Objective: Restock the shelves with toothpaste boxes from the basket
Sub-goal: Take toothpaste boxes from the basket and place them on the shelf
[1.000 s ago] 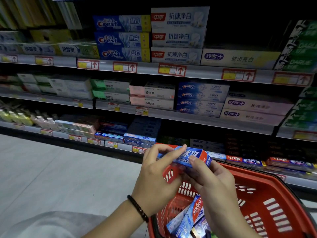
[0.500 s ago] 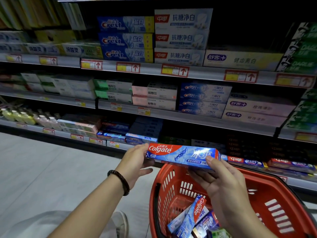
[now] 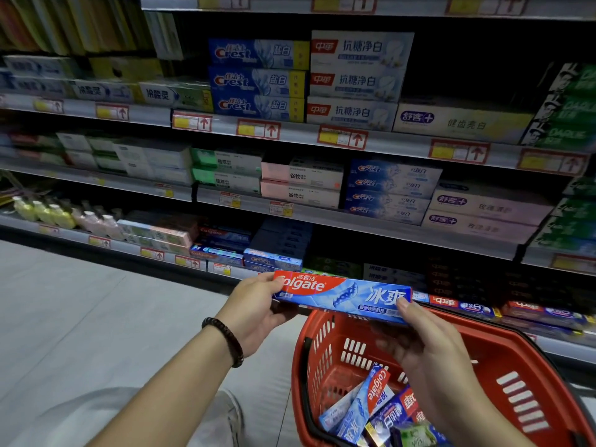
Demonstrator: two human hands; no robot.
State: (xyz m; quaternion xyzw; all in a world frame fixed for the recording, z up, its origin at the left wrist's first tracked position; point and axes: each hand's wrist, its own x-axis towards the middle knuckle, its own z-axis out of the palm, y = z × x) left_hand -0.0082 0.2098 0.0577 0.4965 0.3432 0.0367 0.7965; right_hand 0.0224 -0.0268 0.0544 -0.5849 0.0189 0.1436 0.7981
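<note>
– Along the aisle front, which unit takes the stock?
– The shelves (image 3: pixel 387 141). Matching Colgate cartons (image 3: pixel 219 250) lie on the bottom tier, left of the red basket (image 3: pixel 516 398), so that is the probable slot. More toothpaste boxes (image 3: pixel 371 404) lie loose in the basket.
– Where is the item in hand?
– The Colgate box (image 3: pixel 342 296) is held level above the basket's far rim, label up, clear of the shelves.
– Handling characteristics?
– Expect a light, stiff carton with glossy, slightly slippery faces. The long panels would likely dent under pressure, so hold it at the ends.
– Present grip?
– The left hand (image 3: pixel 254 314) grasps the red end, thumb on top, fingers beneath. The right hand (image 3: pixel 429 353) grasps the blue end, thumb on the face, fingers curled under.
</note>
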